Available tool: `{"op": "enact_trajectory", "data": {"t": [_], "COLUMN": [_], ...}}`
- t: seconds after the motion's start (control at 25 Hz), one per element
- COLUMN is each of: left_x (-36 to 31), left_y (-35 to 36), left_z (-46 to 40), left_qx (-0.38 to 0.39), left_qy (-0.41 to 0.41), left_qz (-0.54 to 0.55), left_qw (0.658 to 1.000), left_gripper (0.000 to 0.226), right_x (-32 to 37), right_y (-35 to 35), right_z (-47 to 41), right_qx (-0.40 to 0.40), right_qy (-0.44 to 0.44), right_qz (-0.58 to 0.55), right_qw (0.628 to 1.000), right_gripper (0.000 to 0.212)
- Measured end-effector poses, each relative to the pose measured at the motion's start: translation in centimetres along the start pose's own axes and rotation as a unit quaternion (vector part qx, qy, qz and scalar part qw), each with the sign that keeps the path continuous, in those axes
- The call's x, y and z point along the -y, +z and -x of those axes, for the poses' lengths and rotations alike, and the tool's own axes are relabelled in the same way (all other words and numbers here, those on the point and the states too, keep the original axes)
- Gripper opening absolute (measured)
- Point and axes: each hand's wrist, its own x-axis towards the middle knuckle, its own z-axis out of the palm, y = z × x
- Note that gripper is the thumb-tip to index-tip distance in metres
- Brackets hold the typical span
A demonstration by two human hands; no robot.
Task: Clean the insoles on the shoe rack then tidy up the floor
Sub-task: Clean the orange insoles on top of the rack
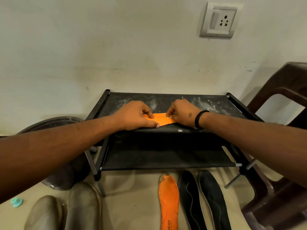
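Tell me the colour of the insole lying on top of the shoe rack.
Orange. The insole shows in the head view, on the black shoe rack, between both hands.

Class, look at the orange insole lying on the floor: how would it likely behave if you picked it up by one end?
The orange insole looks thin and flat, so it would probably bend and droop. It seems light for its length. Lying flat on the floor, it should slide rather than roll.

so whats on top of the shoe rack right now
An orange insole lies on the dusty top shelf of the shoe rack. The left hand presses it flat; the right hand pinches its edge. Both hands cover most of it.
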Motion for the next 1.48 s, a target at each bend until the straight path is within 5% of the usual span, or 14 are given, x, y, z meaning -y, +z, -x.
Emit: {"op": "enact_trajectory", "data": {"t": [0.2,0.44,0.64,0.88,1.16,1.48], "left_x": [-0.3,-0.1,-0.4,0.0,-0.2,0.1], "left_y": [-0.1,-0.1,-0.2,-0.2,0.0,0.0], "left_z": [0.2,0.1,0.1,0.1,0.0,0.0], "left_qx": [0.002,0.002,0.007,0.007,-0.003,0.004], "left_qy": [0.008,0.003,0.005,0.004,0.003,0.001], "left_qz": [0.0,-0.006,-0.009,-0.01,-0.008,0.002], "left_qw": [1.0,1.0,1.0,1.0,1.0,1.0], "left_gripper": [0.04,0.039,0.039,0.039,0.037,0.036], "right_x": [-2.7,-0.4,-3.8,-2.7,-5.2,-3.0], "right_y": [-0.8,0.3,-1.1,-0.7,-1.5,-1.4], "right_z": [-0.9,0.4,-0.5,1.6,0.3,2.4], "right_qx": [-0.027,-0.013,-0.041,-0.029,-0.053,-0.006], "right_qy": [0.084,-0.006,0.106,0.028,0.113,0.038], "right_qz": [0.072,0.009,0.084,-0.003,0.05,-0.034], "right_qw": [0.994,1.0,0.99,0.999,0.991,0.999], "right_gripper": [0.028,0.026,0.025,0.023,0.023,0.018]}}
